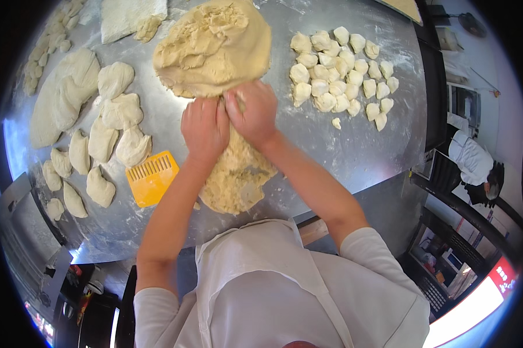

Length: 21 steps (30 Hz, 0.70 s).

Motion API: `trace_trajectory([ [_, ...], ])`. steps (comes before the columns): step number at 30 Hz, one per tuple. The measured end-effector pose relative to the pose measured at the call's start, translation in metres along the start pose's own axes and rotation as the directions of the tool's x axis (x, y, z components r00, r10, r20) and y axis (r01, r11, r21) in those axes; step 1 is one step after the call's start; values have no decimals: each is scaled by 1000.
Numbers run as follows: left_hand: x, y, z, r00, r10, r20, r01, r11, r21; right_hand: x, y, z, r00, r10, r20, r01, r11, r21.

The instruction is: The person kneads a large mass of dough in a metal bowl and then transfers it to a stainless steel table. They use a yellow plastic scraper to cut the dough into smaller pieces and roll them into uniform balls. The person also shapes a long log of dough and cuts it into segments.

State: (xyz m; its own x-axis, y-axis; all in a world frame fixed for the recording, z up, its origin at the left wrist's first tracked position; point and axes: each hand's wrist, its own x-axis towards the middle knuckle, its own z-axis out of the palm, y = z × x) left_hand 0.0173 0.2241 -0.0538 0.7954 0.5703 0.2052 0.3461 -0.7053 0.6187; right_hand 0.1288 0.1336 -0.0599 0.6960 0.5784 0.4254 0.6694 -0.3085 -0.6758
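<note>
A large mound of yellowish dough (213, 48) lies on the metal worktable before me. At its near edge my left hand (205, 130) is curled, knuckles up, pressing on the dough. Beside it my right hand (253, 111) is closed around some of the same dough, a bit of which shows between thumb and fingers. From under both hands a crumbly, flattened stretch of this dough (235, 182) runs toward my apron. An orange plastic dough scraper (152, 179) with slots lies left of my left forearm. What the left fingers grasp underneath is hidden.
Small dough balls (331, 74) are grouped at the right. Pale dough pieces (102, 139) and a larger slab (65, 95) lie left. A floured white block (131, 19) is at the back. The steel table (331, 152) ends near my apron. A person (470, 158) is at far right.
</note>
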Motion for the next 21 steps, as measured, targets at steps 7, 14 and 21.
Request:
trace_trajectory([
  [7,29,39,-48,968,-208,142,225,968,-112,30,-53,-35,875,442,197,-449,893,-11],
  [14,-110,27,-75,930,360,75,-339,919,-203,-104,-94,-79,997,-36,64,41,997,-72],
  [21,-122,0,-29,952,306,5,-306,952,29,-114,-59,-41,995,-95,-8,94,991,-97],
])
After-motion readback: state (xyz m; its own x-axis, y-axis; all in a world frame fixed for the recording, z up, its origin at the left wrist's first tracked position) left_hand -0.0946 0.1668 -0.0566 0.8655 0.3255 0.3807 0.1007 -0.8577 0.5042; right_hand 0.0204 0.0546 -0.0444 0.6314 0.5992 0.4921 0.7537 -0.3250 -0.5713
